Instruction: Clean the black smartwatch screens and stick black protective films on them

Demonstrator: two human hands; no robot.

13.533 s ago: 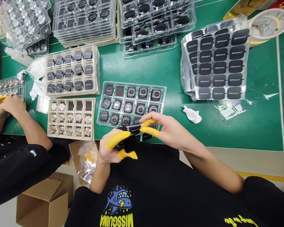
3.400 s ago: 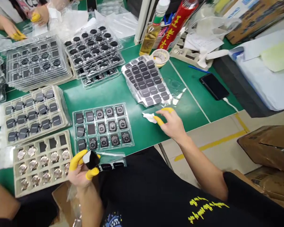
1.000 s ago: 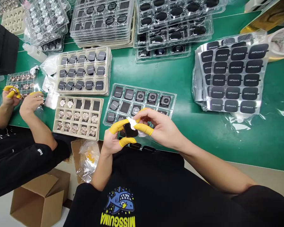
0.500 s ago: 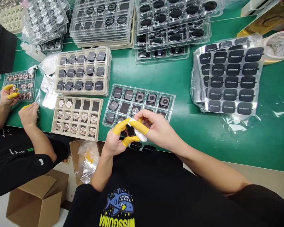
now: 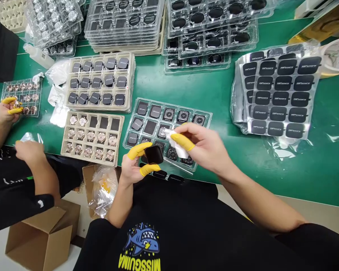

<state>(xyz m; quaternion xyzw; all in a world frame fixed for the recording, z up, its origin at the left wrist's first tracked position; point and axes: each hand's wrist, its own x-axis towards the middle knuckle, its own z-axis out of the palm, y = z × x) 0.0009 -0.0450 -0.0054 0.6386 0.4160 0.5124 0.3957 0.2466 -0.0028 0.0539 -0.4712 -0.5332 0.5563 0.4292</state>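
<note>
From where I stood, the plainest word was on the person's black shirt [image 5: 200, 226] — yellow capitals that looked like MISSGUIMA, just below a blue shark print [image 5: 143, 239]. Over to the right, the black stickers [image 5: 280, 98] bore a pale word starting with "Hi", the rest too small to be sure of. Similar pale lettering sat on the dark squares [image 5: 96, 82] in a beige tray [image 5: 100, 107]; some round black discs [image 5: 134, 20] carried fine print — unreadable.

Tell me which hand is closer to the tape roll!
The right hand. It holds a tissue over a tray, left of and below the tape roll in the picture. The left hand, holding a watch, is even farther left.
</note>
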